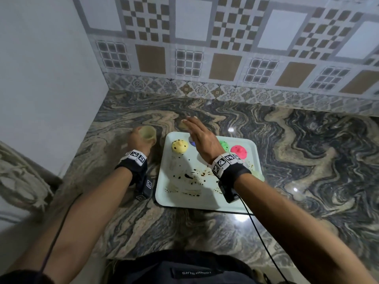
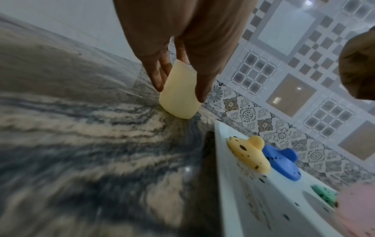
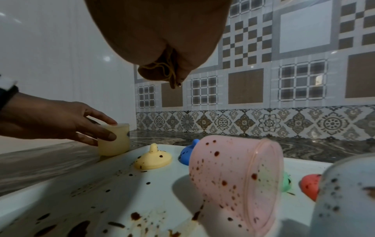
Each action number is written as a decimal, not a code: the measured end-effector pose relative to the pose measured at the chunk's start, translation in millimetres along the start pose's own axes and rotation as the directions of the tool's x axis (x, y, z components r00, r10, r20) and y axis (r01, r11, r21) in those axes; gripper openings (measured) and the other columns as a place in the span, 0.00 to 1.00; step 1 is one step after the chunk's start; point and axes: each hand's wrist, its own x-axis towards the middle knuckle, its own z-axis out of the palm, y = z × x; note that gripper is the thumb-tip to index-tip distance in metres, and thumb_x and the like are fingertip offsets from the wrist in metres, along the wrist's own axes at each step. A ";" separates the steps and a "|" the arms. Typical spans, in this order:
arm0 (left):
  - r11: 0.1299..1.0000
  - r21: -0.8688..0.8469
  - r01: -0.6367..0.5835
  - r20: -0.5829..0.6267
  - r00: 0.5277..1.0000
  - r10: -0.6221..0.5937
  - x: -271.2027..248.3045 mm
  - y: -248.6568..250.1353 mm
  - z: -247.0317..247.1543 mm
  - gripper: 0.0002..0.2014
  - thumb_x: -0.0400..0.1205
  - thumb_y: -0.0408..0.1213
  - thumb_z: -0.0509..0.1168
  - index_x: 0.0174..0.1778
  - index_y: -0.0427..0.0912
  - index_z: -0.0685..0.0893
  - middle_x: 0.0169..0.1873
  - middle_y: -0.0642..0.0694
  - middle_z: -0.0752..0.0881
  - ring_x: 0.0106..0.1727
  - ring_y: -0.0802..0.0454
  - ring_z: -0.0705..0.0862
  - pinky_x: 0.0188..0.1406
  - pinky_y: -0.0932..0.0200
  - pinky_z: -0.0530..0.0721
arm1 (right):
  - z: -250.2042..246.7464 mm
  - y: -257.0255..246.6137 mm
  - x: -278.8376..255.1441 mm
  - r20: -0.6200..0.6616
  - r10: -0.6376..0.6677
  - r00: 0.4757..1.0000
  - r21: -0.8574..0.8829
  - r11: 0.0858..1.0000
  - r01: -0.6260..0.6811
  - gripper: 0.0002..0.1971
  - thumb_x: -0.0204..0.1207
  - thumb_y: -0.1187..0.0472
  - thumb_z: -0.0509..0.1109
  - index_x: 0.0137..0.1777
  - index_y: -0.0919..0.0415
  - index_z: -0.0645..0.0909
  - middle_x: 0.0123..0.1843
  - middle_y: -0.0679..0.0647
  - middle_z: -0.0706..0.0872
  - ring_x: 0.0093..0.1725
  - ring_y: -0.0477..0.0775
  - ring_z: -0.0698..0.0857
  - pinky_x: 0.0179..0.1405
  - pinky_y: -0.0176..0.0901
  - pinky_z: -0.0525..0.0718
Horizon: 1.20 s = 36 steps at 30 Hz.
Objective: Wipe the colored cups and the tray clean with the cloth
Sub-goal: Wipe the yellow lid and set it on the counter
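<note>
Cups lie scattered: a pink cup [image 3: 235,184], spattered brown and tipped on its side on the pale tray [image 1: 184,199], is shown only by the right wrist view, with a grey-blue cup [image 3: 345,197] at the frame's right edge. Beyond, yellow [image 1: 179,146], blue [image 2: 282,162], green [image 1: 224,144] and red [image 1: 239,151] lids are set along the tray's far edge. Bare marble counter [image 1: 307,160] is left right of the tray. Above the lids the right hand [image 1: 200,138] is held flat, fingers straight; whether cloth is tucked in the palm cannot be told. Left of the tray, a yellow cup [image 1: 147,133] standing upright on the counter is grasped by the left hand [image 1: 136,141].
</note>
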 end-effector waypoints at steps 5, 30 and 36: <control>0.988 0.139 -0.071 0.002 0.997 0.071 10.4 7.9 2.5 0.39 0.66 0.38 0.81 0.74 0.39 0.74 0.65 0.35 0.81 0.66 0.36 0.80 0.63 0.49 0.77 | 2.9 7.0 3.0 0.015 0.034 0.999 -0.018 0.999 -0.033 0.21 0.89 0.69 0.58 0.81 0.61 0.72 0.82 0.59 0.72 0.80 0.61 0.74 0.73 0.52 0.79; 0.852 0.397 -0.341 0.216 0.937 0.274 -48.2 34.8 75.5 0.13 0.77 0.28 0.71 0.57 0.34 0.89 0.50 0.31 0.89 0.54 0.34 0.86 0.55 0.48 0.84 | -42.0 57.5 -69.3 -0.004 0.013 1.000 0.048 0.999 -0.013 0.19 0.90 0.65 0.55 0.79 0.65 0.74 0.80 0.59 0.74 0.82 0.58 0.69 0.78 0.41 0.70; 0.933 0.269 -0.238 0.121 0.970 0.212 -46.3 40.9 68.0 0.09 0.75 0.32 0.76 0.49 0.36 0.88 0.56 0.34 0.84 0.53 0.36 0.85 0.51 0.49 0.83 | -38.0 62.9 -66.3 0.030 -0.019 0.999 0.049 0.999 0.017 0.19 0.90 0.67 0.55 0.78 0.64 0.74 0.80 0.59 0.74 0.82 0.60 0.70 0.75 0.43 0.74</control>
